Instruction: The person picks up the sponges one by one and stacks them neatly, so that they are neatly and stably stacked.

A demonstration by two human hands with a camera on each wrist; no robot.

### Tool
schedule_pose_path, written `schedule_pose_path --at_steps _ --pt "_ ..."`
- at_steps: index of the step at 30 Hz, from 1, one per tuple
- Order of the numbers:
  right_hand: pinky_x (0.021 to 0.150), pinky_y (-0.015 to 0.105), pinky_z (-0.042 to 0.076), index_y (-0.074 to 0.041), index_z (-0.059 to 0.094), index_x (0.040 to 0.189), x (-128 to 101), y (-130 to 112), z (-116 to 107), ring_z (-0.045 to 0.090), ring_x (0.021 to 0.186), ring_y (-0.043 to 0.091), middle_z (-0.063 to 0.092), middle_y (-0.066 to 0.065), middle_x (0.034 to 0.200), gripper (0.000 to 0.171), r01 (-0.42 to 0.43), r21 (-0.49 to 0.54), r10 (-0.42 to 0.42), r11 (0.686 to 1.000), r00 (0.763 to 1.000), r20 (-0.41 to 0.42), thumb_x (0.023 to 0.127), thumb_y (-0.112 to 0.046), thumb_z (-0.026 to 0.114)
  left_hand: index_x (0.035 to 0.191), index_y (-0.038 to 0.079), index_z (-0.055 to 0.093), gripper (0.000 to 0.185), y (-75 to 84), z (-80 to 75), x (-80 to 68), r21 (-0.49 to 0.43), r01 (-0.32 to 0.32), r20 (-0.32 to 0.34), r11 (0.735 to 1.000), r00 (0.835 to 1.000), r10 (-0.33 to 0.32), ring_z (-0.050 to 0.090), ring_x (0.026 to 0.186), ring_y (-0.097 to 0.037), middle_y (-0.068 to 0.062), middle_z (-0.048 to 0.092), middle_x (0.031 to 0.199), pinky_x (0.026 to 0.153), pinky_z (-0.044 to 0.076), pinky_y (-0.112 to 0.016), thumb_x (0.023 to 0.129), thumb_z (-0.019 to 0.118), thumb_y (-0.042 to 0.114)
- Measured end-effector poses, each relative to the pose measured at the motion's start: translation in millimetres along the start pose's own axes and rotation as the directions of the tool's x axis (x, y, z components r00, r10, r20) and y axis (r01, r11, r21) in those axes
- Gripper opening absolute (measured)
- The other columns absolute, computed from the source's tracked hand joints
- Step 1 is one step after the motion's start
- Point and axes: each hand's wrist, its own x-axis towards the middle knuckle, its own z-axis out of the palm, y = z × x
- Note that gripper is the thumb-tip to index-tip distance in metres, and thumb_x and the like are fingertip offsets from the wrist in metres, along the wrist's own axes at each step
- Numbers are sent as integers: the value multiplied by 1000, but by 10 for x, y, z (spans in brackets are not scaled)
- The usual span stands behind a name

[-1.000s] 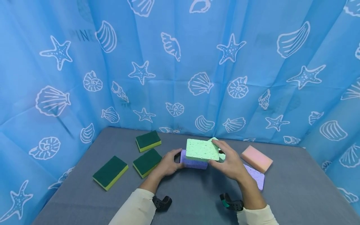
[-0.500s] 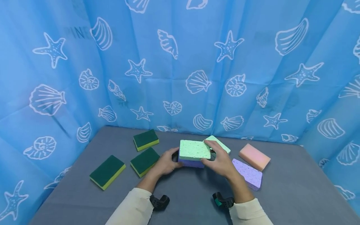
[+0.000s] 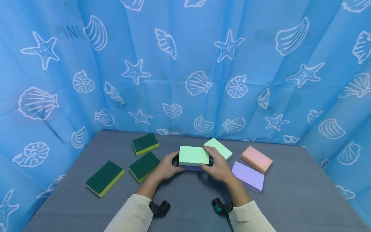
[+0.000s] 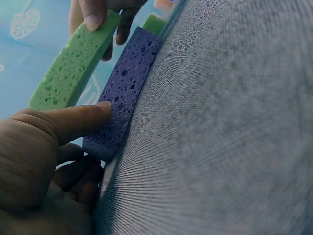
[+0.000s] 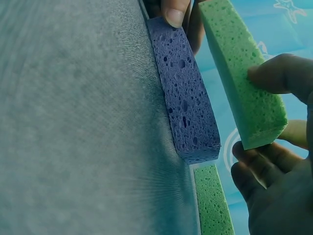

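A purple sponge (image 4: 128,81) lies flat on the grey table, its long edge facing me. My left hand (image 3: 164,167) grips its left end, thumb on the near side and fingers behind. Over it, my right hand (image 3: 218,167) holds a light green sponge (image 3: 193,154) by the right end, thumb in front and fingers at the back. Both wrist views show a narrow gap between the green sponge and the purple one. From the head view, the green sponge covers most of the purple sponge, leaving only a strip of its front.
Behind my right hand lies another green sponge (image 3: 219,149). Further right are a second purple sponge (image 3: 248,176) and a pink sponge (image 3: 256,159). Several green-and-yellow scouring sponges (image 3: 105,178) lie left. A blue shell-patterned curtain (image 3: 185,80) hangs along the table's (image 3: 301,193) back and sides.
My right hand has brought the green sponge left and lower, from partly overlapping the purple sponge to lined up above it. My left hand keeps its grip on the purple sponge.
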Motion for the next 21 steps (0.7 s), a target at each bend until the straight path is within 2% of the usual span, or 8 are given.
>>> schedule_pose_path --at_steps 15,21 --pt "100 54 35 3 42 144 -18 69 62 43 127 37 46 20 139 73 -13 10 13 1000 999 31 81 -12 77 146 1 39 78 8 -10 -6 19 19 -5 1000 1000 -19 35 133 -39 -21 42 144 104 32 -53 81 80 16" --pt "102 53 33 3 39 145 -30 76 71 40 130 36 44 21 141 73 -57 12 56 998 997 49 83 -11 75 147 1 38 79 28 -5 -12 13 15 3 1000 1000 -15 35 133 -38 -20 42 144 104 31 -53 81 80 15"
